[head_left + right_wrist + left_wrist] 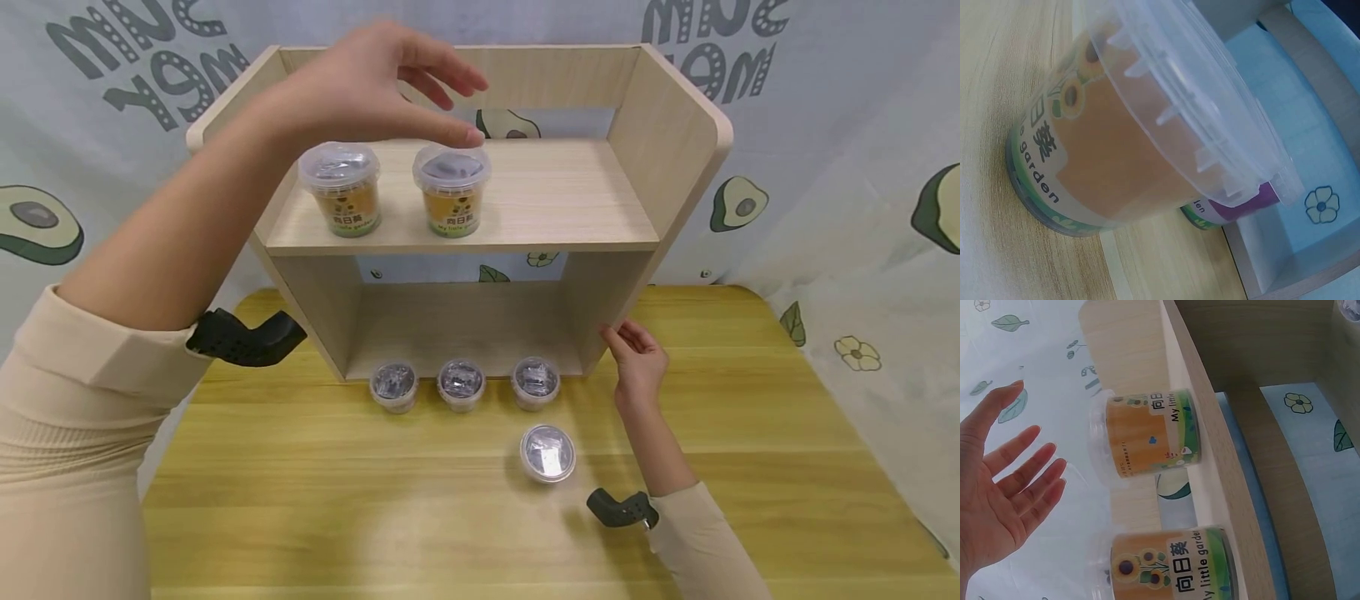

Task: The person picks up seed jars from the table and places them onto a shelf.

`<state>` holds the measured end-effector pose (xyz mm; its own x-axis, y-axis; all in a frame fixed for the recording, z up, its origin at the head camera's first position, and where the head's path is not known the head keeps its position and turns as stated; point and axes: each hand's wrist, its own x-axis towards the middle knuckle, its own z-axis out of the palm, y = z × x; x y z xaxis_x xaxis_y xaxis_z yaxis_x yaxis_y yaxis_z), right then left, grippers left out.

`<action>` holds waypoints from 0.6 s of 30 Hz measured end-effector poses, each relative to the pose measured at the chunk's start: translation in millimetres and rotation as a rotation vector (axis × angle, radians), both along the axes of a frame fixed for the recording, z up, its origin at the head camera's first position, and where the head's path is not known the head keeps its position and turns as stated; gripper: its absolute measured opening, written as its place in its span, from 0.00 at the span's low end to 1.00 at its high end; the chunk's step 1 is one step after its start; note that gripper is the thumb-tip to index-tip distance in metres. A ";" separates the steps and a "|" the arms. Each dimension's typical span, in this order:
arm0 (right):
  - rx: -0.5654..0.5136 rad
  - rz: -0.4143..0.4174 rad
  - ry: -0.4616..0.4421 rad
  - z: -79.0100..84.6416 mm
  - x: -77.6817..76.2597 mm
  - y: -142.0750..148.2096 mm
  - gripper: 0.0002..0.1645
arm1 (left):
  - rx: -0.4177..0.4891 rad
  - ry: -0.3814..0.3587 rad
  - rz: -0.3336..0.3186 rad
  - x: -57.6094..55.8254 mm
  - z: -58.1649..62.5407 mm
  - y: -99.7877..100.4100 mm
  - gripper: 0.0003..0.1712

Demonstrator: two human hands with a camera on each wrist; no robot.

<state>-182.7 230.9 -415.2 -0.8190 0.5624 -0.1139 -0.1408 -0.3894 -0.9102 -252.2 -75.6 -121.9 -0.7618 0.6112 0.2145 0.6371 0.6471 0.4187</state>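
My left hand (390,83) hovers above the upper board of a light wooden shelf unit (525,192), thumb and fingers spread with nothing between them. Just below it stands a clear lidded plastic cup (452,192) with an orange sunflower label. A matching cup (341,190) stands to its left; the left wrist view also shows both upright on the board. Down at the unit's right side, my right hand (641,362) holds the front edge of the side panel (626,300), thumb over the edge. The right hand is out of the right wrist view.
Three lidded cups (461,382) stand in a row on the wood-grain table (337,500) along the unit's lower front. Another lidded cup (548,454) stands nearer, left of my right forearm. A patterned cloth (825,208) hangs behind.
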 end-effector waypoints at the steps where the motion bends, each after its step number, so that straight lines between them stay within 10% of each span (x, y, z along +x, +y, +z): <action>1: 0.002 0.001 0.000 0.0 0.0 0.2 0.15 | 0.003 0.003 -0.006 0.6 0.2 -0.5 0.33; 18: -0.002 -0.005 -0.008 0.9 0.2 -1.0 0.15 | 0.016 0.044 -0.151 23.3 -8.2 -0.8 0.31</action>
<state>-182.4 229.9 -414.3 -0.8150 0.5665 -0.1219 -0.1354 -0.3907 -0.9105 -228.9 -76.4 -130.1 -0.6515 0.7141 0.2561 0.7444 0.5365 0.3975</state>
